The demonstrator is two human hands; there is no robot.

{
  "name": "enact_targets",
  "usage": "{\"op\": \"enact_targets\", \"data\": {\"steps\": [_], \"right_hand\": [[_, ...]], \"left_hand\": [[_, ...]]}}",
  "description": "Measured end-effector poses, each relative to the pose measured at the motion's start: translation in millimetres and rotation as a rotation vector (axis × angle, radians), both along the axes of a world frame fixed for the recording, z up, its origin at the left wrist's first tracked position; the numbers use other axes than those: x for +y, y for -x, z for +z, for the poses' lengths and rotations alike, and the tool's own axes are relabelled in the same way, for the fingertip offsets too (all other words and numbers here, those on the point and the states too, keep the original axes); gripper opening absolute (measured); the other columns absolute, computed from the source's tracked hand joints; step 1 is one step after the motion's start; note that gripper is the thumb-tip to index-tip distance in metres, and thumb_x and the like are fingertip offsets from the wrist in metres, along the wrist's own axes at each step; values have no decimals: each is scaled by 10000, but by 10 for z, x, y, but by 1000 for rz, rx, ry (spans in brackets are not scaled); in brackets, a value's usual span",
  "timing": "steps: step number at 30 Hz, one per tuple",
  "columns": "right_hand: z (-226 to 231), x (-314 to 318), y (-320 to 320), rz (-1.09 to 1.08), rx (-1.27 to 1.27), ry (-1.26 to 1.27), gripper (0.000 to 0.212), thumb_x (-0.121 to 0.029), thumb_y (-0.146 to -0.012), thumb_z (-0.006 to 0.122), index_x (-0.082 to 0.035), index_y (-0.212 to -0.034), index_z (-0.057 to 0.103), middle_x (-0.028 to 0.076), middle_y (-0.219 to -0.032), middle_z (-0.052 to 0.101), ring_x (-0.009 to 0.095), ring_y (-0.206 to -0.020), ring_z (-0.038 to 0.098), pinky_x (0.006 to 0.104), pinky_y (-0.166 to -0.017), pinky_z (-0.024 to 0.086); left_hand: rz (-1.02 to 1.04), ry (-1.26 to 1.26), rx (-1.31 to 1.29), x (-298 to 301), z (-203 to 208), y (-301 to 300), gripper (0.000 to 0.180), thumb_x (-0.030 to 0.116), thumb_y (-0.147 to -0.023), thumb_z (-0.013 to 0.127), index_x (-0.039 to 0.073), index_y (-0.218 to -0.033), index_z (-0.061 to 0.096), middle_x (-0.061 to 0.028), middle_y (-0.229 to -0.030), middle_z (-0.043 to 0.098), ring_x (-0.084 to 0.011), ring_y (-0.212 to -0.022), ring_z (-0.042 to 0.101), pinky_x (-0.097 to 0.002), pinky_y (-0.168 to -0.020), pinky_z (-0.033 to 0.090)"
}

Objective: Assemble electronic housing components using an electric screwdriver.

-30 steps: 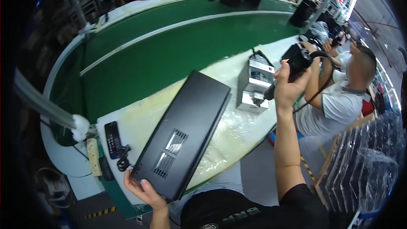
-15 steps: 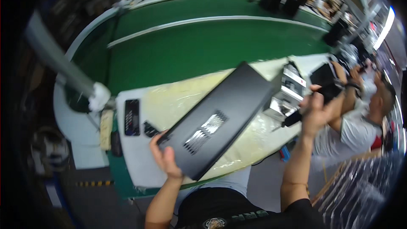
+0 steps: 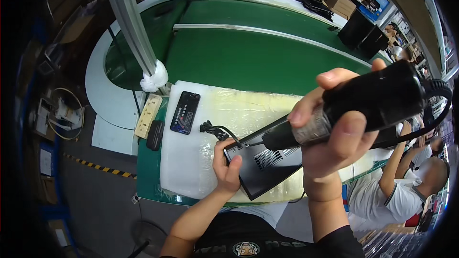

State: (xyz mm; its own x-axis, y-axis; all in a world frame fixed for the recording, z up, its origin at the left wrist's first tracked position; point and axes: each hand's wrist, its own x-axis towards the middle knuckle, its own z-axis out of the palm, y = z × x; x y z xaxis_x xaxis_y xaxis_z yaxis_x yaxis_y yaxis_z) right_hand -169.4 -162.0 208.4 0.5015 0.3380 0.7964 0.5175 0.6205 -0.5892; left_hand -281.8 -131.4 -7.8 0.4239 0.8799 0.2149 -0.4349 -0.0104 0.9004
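Observation:
My right hand (image 3: 337, 136) is raised close to the camera and grips a black electric screwdriver (image 3: 363, 102) with a coiled cable at its rear; its tip points down-left toward a flat black metal case (image 3: 267, 169). The case lies on the white foam-covered bench (image 3: 191, 162), its vent grille facing up. My left hand (image 3: 228, 167) holds the case's near-left corner, thumb on top. The right hand and the tool hide much of the case.
A black phone (image 3: 185, 112), a black plug with cord (image 3: 213, 129), a beige power strip (image 3: 148, 114) and a small black object (image 3: 155, 135) lie at the bench's left. A green conveyor belt (image 3: 258, 57) runs behind, with a metal post (image 3: 131, 28). A person sits at right (image 3: 406, 186).
The black case has come down flat onto the foam from its tilted, lifted position. My right hand with the screwdriver has swung in over the case, close to the camera.

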Motion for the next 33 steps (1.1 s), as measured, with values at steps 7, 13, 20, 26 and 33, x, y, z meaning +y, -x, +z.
{"op": "enact_targets", "data": {"steps": [7,13,20,26,33], "right_hand": [[-204,182,110,54,-14,101,811,-389,-914,594,22,-1452,147,144,-983,572,144,-589,579,246,-523,492],[-363,251,-1,348,-34,-83,624,-4,-847,645,63,-1347,278,225,-1079,561,194,-705,606,290,-587,529],[-397,315,112,229,-12,61,806,-262,-834,704,23,-1405,211,181,-994,581,171,-647,593,262,-551,503],[-438,397,136,184,6,70,744,-288,-889,655,24,-1407,222,197,-993,601,160,-578,578,248,-516,487],[47,-265,-282,-133,-69,-171,614,-287,-959,528,47,-1392,249,205,-1031,610,145,-546,552,257,-503,495]], "left_hand": [[-1,-45,5,50,25,25,425,197,-837,581,-69,-1157,494,-160,-1124,505,-229,-1041,497,-333,-951,380],[-7,-40,9,40,28,27,423,179,-837,574,-70,-1166,485,-160,-1134,489,-230,-1038,495,-332,-947,384],[-26,-39,21,30,45,56,438,191,-842,575,-70,-1180,480,-163,-1138,489,-227,-1038,494,-329,-944,384],[8,-80,27,43,37,29,440,195,-843,573,-63,-1188,481,-158,-1128,505,-223,-1039,496,-324,-945,383],[30,-214,139,82,34,41,427,162,-827,541,-68,-1184,503,-174,-1139,532,-245,-1058,511,-340,-976,379]]}}
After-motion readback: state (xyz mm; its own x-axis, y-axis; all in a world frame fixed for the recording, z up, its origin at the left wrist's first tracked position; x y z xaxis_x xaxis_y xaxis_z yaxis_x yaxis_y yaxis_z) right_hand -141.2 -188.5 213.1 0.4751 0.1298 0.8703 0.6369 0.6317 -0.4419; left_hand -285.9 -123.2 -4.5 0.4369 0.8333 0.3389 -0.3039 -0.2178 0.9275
